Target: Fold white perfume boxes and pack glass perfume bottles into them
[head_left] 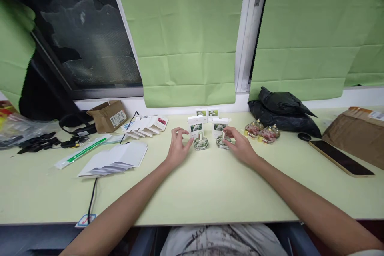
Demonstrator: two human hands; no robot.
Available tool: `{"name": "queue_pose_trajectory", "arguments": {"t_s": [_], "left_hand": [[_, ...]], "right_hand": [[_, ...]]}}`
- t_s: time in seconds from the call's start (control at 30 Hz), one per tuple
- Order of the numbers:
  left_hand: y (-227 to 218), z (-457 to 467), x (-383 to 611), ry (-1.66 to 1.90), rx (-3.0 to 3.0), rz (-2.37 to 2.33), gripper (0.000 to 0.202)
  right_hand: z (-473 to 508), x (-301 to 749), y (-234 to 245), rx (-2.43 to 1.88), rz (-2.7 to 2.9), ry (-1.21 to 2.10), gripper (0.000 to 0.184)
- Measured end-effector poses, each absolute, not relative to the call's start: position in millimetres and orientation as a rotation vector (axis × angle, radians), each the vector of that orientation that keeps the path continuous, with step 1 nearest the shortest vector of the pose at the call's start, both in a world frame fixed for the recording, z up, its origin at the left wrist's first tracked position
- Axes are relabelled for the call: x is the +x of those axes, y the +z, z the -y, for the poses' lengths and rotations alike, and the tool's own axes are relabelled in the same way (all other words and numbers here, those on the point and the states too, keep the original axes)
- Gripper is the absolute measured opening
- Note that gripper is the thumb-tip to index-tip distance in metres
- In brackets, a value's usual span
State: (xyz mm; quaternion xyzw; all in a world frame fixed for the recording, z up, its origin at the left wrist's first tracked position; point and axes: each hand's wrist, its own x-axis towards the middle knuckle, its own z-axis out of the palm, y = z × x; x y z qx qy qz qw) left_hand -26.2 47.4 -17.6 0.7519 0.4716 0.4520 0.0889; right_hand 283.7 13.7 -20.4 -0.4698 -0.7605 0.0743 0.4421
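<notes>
Two small clear glass perfume bottles stand side by side on the pale green table. My left hand point(177, 147) hovers beside the left bottle point(201, 143), fingers curled and apart, thumb close to the glass but not gripping it. My right hand point(238, 144) has its fingers wrapped round the right bottle point(222, 141). Behind each bottle stands a white carton with a flower picture, the left carton point(195, 125) and the right carton point(220, 126). Two smaller cartons point(207, 113) stand further back against the wall.
Red-tinted bottles point(263, 131) and a black plastic bag point(282, 113) lie to the right, with a phone point(340, 157) and brown parcel point(358, 133). Flat white cartons point(115, 159), a cardboard box point(108, 116), a cable and black clutter fill the left. Green blinds cover the window.
</notes>
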Motion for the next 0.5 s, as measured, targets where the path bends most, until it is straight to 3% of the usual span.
{"name": "queue_pose_trajectory", "arguments": {"t_s": [0.13,0.23,0.4,0.5], "left_hand": [[-25.6,-61.0,-31.2,1.25,2.167,-1.396,0.047],[-27.8,-65.1,-33.8,1.086,2.15,-1.37,0.041],[-27.5,-67.9,-35.5,0.952,2.255,-1.297,0.039],[-29.4,-71.3,-35.1,0.965,2.323,-1.272,0.04]], "right_hand": [[-15.9,284.1,-20.7,-1.211,1.873,0.16,0.044],[-12.4,279.6,-15.5,-1.187,1.849,0.015,0.049],[0.7,264.8,-4.4,-1.033,1.817,-0.259,0.034],[11.6,252.4,-3.1,-0.926,1.959,-0.118,0.032]]}}
